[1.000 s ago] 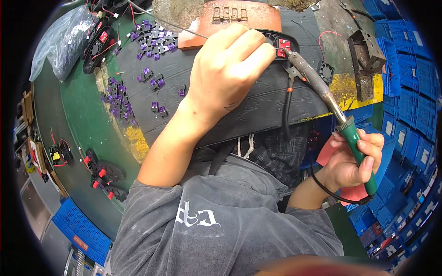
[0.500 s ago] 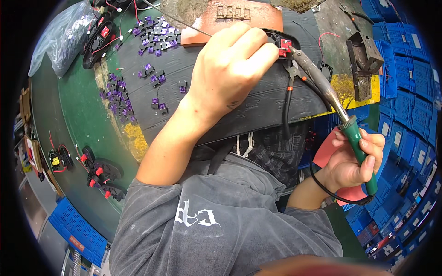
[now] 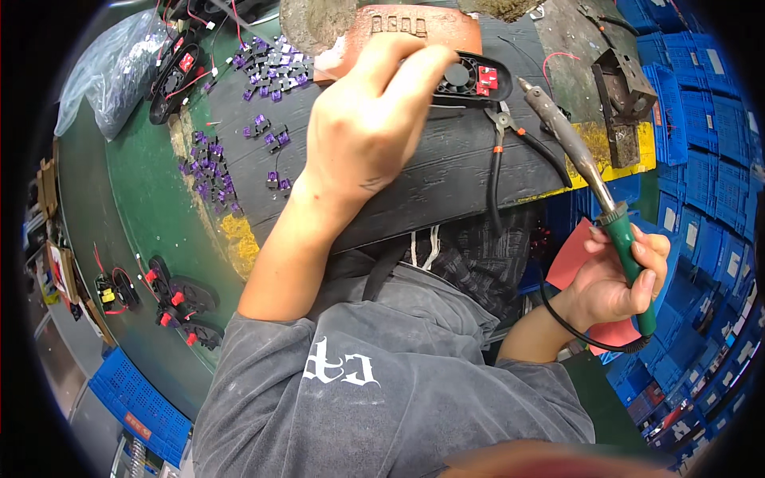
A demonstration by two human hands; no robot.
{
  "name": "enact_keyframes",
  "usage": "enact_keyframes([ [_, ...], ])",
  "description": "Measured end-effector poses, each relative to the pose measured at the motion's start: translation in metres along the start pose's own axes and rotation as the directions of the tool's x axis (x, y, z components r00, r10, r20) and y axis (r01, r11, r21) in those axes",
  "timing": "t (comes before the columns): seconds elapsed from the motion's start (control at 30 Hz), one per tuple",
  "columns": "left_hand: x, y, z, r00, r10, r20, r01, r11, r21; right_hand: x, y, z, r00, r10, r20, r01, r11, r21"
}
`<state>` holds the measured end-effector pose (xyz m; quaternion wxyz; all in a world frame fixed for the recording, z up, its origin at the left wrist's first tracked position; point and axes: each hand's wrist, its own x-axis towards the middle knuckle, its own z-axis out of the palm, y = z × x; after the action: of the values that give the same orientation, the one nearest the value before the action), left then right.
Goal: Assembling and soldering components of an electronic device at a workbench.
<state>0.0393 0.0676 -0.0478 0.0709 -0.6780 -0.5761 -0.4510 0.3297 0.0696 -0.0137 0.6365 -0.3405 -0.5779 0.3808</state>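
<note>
My right hand [image 3: 620, 275] is wrapped around the green handle of a soldering iron [image 3: 610, 227]. The iron's tip points up and left, just right of a black oval housing [image 3: 496, 68] and apart from it. In the housing sit a round black fan [image 3: 457, 76] and a small red circuit board [image 3: 487, 79]. My left hand [image 3: 366, 119] is over the housing's left end, fingers curled and pinched. It appears to hold thin grey solder wire [image 3: 448, 107], a short length of which shows beside the fingers; the grip itself is partly hidden.
Orange-handled cutting pliers [image 3: 500, 131] lie below the housing. Purple-and-black switches [image 3: 271, 68] are scattered at left. A reddish block [image 3: 446, 28] stands behind, a rusty metal bracket [image 3: 625, 95] at right. More housings [image 3: 179, 76] lie at far left; blue crates [image 3: 709, 151] stack at right.
The soldering iron has drawn back right from the red board, leaving it uncovered. My left hand has shifted left and slightly down, showing the fan.
</note>
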Motion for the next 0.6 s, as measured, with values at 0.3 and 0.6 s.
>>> enact_keyframes([
  [0.3, 0.009, 0.005, -0.012, 0.956, -0.160, 0.247, 0.116, 0.976, 0.183, -0.020, -0.012, -0.027, 0.996, -0.051, -0.074, 0.052, 0.999, 0.010],
  [0.6, 0.016, 0.015, 0.000, 0.940, -0.102, 0.325, -0.051, 0.900, 0.432, -0.032, -0.019, -0.043, 0.988, -0.079, -0.133, 0.081, 0.997, 0.010],
])
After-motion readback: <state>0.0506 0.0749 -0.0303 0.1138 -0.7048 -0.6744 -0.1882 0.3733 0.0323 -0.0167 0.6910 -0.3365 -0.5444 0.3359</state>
